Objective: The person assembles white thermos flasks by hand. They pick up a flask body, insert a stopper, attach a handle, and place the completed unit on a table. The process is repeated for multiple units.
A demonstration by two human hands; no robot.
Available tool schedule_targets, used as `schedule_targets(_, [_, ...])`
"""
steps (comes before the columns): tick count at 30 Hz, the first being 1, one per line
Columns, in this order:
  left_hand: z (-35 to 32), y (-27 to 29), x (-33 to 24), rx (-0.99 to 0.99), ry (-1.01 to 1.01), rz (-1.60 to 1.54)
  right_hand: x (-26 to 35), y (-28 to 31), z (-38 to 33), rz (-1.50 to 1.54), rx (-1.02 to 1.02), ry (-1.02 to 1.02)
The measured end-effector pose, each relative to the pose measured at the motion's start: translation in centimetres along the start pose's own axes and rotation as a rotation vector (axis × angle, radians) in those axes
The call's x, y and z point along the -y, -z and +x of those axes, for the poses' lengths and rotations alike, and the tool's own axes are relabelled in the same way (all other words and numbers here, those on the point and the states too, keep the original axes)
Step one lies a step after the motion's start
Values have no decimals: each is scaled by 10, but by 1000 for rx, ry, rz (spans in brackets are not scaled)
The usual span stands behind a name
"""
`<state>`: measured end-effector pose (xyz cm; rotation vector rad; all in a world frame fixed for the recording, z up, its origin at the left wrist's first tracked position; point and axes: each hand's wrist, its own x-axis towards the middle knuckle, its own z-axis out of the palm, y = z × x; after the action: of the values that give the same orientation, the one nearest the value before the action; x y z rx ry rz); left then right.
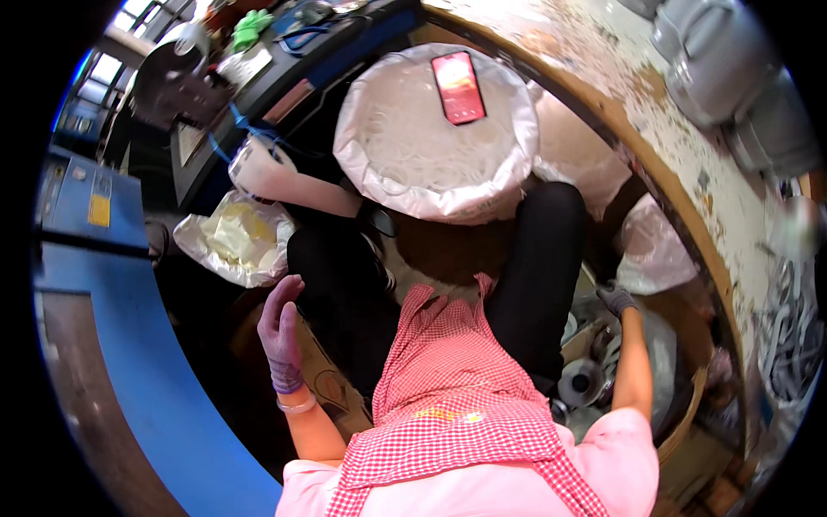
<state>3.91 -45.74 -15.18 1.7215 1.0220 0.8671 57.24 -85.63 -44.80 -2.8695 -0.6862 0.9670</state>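
Observation:
My left hand, in a purple glove, is raised beside my left knee. Its fingers stretch upward with nothing in them, near a white bag of pale yellowish material. On the right, my right hand in a dark grey glove reaches down past my knee at the far end of a plastic-lined box. Grey round parts lie in that box. How its fingers are bent is too dark and small to make out. Before my knees stands a large white-lined tub of thin translucent rings or strips.
A lit phone lies on the tub's far side. Blue machinery runs along my left. A worn, curved bench bends round the right, with grey bundles on it. Another white bag sits below the bench edge.

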Motion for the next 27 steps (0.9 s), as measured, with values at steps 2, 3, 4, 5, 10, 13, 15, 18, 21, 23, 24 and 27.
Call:
schedule_targets(2, [-11,4,1,-76,23,-39,71,71,-16,277,172,16])
schedule_targets(3, [-11,4,1,-88,6,-67,105,105,-34,414,253,7])
schedule_targets(4, [-6,2,2,-113,-4,-99,116,120,-36,502,69,139])
schedule_targets(5, [-1,2,4,-138,-11,-130,124,131,-37,584,-110,275])
schedule_targets(10, [11,22,45,-388,59,-362,238,202,-75,619,-627,826])
schedule_targets(13, [-2,59,107,-643,249,-469,315,222,-94,562,-585,1068])
schedule_targets(15, [-37,99,165,-820,394,-575,359,222,-91,691,-387,1131])
schedule_targets(18, [-117,147,228,-1027,624,-919,396,199,-72,906,-78,1093])
schedule_targets(21, [-217,166,278,-1332,699,-1110,402,165,-53,655,-225,1118])
schedule_targets(23, [-315,173,310,-1413,766,-1045,400,158,-63,696,-75,1104])
schedule_targets(24, [-351,173,318,-1414,824,-1003,400,153,-62,722,-78,1082])
schedule_targets(27, [-393,116,316,-2375,-1459,-2167,414,153,-63,706,-139,1076])
